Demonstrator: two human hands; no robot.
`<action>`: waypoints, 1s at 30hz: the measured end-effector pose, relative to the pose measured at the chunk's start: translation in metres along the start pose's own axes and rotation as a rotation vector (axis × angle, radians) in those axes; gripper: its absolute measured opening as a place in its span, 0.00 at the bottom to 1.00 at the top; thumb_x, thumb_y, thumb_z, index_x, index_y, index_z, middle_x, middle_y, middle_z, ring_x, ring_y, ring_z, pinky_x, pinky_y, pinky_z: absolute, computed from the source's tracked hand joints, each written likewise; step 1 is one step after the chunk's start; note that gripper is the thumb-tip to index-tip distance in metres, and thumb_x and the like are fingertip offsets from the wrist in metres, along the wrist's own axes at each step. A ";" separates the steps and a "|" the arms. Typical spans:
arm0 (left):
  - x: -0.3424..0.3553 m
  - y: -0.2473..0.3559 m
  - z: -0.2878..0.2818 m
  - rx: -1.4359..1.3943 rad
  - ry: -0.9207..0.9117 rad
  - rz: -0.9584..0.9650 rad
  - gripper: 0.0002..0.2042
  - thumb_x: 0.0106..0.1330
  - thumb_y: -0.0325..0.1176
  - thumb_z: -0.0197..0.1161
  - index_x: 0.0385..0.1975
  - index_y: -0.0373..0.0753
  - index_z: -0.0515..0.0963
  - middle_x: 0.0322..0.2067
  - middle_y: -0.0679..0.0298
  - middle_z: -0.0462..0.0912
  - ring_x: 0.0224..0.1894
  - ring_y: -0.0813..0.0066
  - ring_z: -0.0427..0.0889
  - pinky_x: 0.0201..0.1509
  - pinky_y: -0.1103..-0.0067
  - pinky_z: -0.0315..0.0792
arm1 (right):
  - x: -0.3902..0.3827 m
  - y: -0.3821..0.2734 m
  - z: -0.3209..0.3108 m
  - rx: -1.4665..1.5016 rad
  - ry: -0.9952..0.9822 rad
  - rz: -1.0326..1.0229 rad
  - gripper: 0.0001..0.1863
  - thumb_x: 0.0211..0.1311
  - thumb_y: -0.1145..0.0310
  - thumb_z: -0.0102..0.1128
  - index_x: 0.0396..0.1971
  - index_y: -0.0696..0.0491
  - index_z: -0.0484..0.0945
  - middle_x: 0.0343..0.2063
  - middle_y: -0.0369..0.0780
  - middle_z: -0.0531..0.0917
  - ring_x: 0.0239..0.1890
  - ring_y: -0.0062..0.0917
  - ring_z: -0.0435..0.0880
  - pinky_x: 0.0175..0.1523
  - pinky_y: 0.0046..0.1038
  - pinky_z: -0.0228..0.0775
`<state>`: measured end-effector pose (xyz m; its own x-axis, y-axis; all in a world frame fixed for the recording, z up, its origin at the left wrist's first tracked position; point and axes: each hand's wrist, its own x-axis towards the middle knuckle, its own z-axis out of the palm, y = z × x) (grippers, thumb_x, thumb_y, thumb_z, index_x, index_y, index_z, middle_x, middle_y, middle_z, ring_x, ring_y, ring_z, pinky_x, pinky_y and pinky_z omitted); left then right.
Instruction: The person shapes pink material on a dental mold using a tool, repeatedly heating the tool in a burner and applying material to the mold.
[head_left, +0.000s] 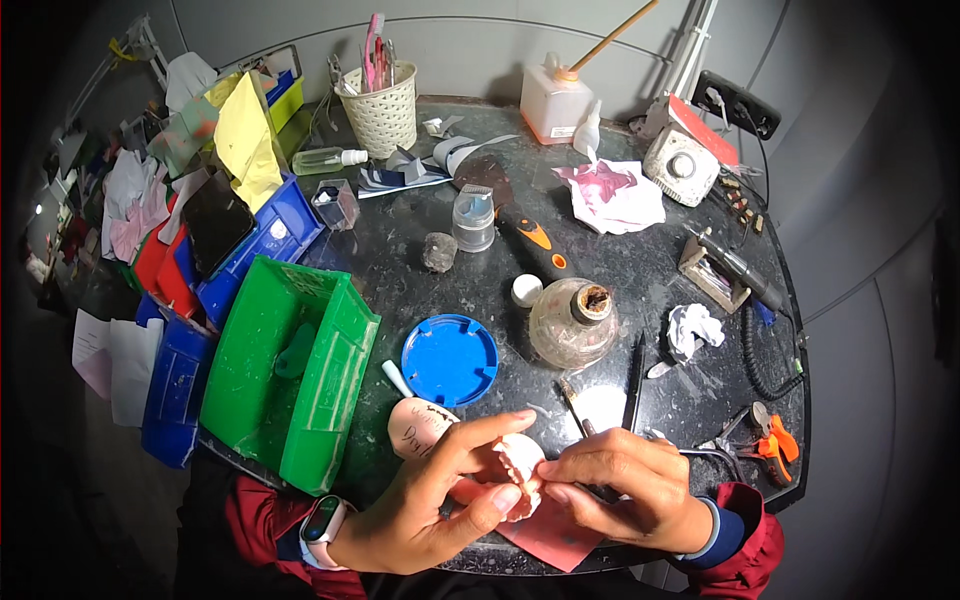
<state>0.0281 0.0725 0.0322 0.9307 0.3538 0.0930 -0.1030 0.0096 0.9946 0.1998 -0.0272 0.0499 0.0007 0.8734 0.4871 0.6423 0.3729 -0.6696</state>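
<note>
My left hand (450,510) is closed round a small pale dental cast (515,455) with a jagged row of tooth shapes. My right hand (630,490) has its thumb and index finger pinched at the cast's right side; what lies between those fingertips is hidden. Under the hands is a pink sheet (550,545). A pink rounded block (405,430) with handwriting lies behind my left hand. A thin metal tool (570,400) and a black pen-like tool (636,385) lie just beyond my right hand, on a bright white patch.
On the dark worktop (380,250) stand a green bin (240,390), blue bins (170,390), blue lid (448,358), spirit burner (570,335), clear cup (473,225), pen basket (380,120), liquid bottle (555,100), control unit (680,160) and a handpiece on its holder (720,275). Pliers (775,445) lie far right.
</note>
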 end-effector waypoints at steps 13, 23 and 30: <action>0.000 0.000 0.004 -0.018 0.078 0.033 0.23 0.61 0.28 0.51 0.54 0.32 0.54 0.35 0.58 0.75 0.37 0.78 0.75 0.40 0.83 0.69 | -0.004 0.004 0.002 0.012 -0.022 -0.034 0.10 0.44 0.76 0.60 0.30 0.57 0.76 0.25 0.38 0.78 0.24 0.24 0.80 0.23 0.21 0.72; -0.002 0.003 0.003 -0.044 0.063 -0.005 0.25 0.60 0.26 0.51 0.56 0.30 0.52 0.33 0.58 0.76 0.36 0.77 0.75 0.40 0.82 0.69 | -0.001 0.000 0.001 0.007 -0.006 0.001 0.10 0.39 0.78 0.65 0.27 0.58 0.78 0.23 0.39 0.80 0.22 0.23 0.80 0.23 0.19 0.71; 0.003 0.001 0.001 0.110 0.026 0.087 0.34 0.51 0.24 0.59 0.57 0.29 0.48 0.35 0.55 0.76 0.37 0.76 0.76 0.42 0.82 0.68 | -0.002 0.004 -0.001 -0.059 -0.023 0.003 0.10 0.40 0.79 0.64 0.27 0.57 0.78 0.22 0.39 0.79 0.22 0.22 0.80 0.22 0.18 0.70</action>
<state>0.0314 0.0731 0.0340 0.9105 0.3726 0.1796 -0.1429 -0.1242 0.9819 0.2029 -0.0275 0.0471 -0.0140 0.8818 0.4714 0.6867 0.3512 -0.6364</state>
